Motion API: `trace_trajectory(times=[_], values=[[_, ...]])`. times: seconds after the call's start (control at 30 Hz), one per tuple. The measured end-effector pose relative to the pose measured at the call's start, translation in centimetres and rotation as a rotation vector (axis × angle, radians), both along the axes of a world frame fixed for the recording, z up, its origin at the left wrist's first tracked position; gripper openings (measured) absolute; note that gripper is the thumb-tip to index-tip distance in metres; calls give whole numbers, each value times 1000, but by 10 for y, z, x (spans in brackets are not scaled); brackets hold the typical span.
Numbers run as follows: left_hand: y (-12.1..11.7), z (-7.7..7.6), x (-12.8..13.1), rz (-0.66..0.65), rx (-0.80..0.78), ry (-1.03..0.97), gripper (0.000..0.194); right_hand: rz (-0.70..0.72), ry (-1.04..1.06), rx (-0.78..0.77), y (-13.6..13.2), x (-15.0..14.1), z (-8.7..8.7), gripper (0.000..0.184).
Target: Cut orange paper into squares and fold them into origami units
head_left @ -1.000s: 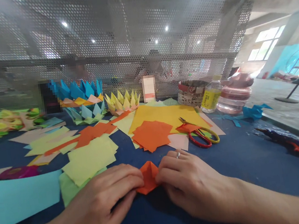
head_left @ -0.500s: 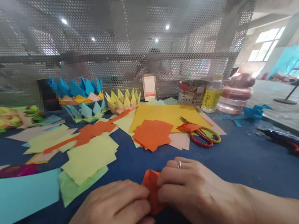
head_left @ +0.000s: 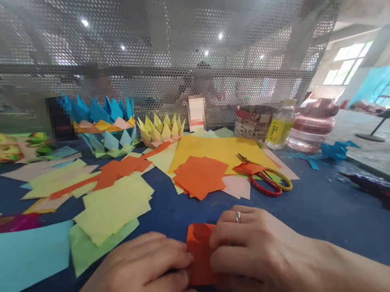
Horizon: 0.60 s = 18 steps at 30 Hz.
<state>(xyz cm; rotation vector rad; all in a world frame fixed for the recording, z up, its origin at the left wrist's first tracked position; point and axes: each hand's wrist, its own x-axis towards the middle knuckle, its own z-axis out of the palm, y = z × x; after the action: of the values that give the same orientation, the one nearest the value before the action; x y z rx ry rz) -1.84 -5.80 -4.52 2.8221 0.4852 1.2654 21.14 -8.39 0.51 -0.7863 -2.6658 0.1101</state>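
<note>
A small folded orange paper (head_left: 199,249) lies on the blue tabletop (head_left: 323,206) close to me, pinched from both sides. My left hand (head_left: 140,278) curls its fingers against the paper's left edge. My right hand (head_left: 258,252), with a ring on one finger, presses its fingertips onto the right edge. Both hands cover most of the lower part of the piece.
Beyond lie a stack of orange squares (head_left: 200,176), yellow-green sheets (head_left: 115,208), a big yellow sheet (head_left: 217,150), red-and-yellow scissors (head_left: 267,182), folded paper crowns (head_left: 107,123), a bottle (head_left: 280,128), a pink jar (head_left: 310,127), a glue gun (head_left: 388,191) and a light blue sheet (head_left: 20,260).
The orange piece has been turned and folded narrower and now stands more upright between my fingers. Both hands have drawn slightly nearer to me.
</note>
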Motion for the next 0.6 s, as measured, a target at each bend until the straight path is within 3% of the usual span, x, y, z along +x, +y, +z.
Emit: trace_trajectory(times=[0.1,0.27,0.6], values=[[2,-1,0,-27,-20,-5,12,31,-29,-4,0,2,1,20],[0,-1,0,-44,-46,10,15,58,-107,-114,2,6,8,15],[2,-3,1,-101,56,-6,12,129,-86,-221,13,12,12,14]])
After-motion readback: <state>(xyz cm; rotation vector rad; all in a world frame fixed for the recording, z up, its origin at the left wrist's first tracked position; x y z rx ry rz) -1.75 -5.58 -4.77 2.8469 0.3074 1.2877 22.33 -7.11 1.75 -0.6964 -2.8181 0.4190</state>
